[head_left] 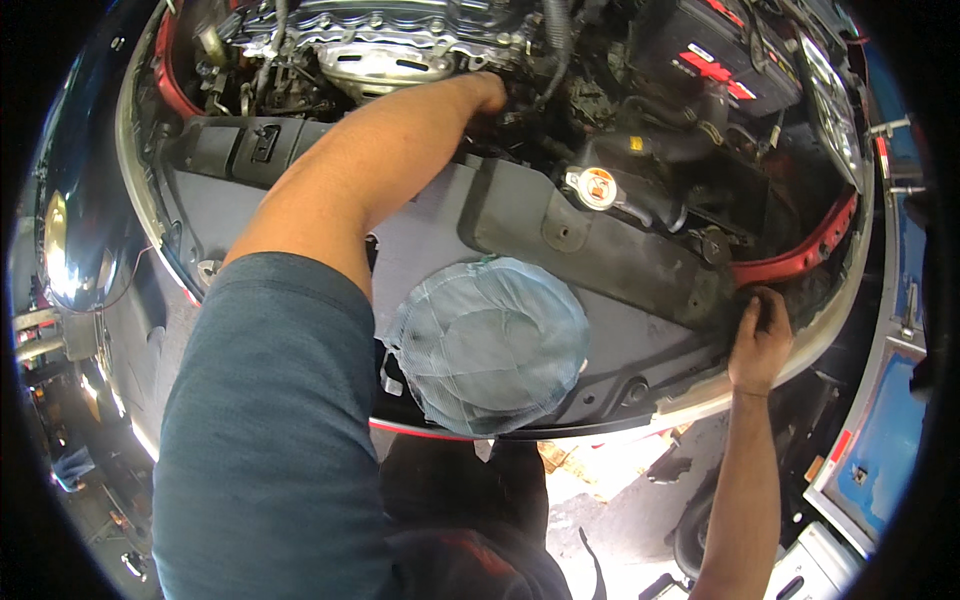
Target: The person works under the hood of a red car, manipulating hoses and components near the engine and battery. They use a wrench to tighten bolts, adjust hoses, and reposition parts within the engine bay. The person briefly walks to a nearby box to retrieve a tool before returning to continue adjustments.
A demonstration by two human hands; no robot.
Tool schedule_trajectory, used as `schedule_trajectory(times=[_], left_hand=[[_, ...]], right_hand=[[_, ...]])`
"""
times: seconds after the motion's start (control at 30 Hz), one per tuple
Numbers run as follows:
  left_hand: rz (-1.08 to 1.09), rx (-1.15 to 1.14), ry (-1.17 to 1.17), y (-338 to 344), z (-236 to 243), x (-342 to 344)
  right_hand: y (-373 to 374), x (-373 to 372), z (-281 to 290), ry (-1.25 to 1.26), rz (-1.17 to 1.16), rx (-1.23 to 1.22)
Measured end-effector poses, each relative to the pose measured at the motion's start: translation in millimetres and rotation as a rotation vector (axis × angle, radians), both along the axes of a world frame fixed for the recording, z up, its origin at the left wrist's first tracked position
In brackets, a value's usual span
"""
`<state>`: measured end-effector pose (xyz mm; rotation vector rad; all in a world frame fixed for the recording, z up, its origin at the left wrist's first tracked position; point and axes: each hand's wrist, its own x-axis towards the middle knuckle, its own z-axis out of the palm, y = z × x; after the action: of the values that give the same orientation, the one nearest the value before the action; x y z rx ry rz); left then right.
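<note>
The open engine bay (420, 60) of a car fills the view, its red-painted front edge curving along the right side, with the person leaning in over the front. Across the front runs the wide grey plastic radiator cover panel (560, 230), in place and seated along the front edge of the bay. Behind it, the silver engine top (380, 55) sits at the far left and a black battery (700, 50) with red markings at the far right corner. On the near middle of the panel lies a round pale blue mesh cloth (490, 340), bunched and flat, touched by neither hand. Just behind the panel's right half stands the radiator cap (597, 187), white and orange, on its filler neck and seemingly untouched. The left hand (490, 90) reaches deep past the panel's far edge into the dark gap below the engine; its fingers are hidden, so I cannot tell whether they grasp anything. The right hand (760, 335) rests on the front right edge of the bay, fingers loosely curled over the rim and bracing, holding no tool. Judging from this, the work looks early: nothing appears removed, and the left hand seems to be feeling for something down there.
</note>
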<state>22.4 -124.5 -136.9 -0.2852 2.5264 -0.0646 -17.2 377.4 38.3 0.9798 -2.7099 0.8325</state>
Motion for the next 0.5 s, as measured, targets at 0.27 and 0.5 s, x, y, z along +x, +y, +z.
schedule_trajectory(times=[0.27, 0.5], left_hand=[[-0.046, -0.028, -0.099, -31.0, -36.6, 19.5], [-0.113, -0.029, -0.187, -36.9, -37.4, 14.3]], right_hand=[[0.5, 0.0, 4.2, 0.071, 0.029, -0.005], [3.6, -3.0, 1.6, 0.062, 0.019, -0.011]])
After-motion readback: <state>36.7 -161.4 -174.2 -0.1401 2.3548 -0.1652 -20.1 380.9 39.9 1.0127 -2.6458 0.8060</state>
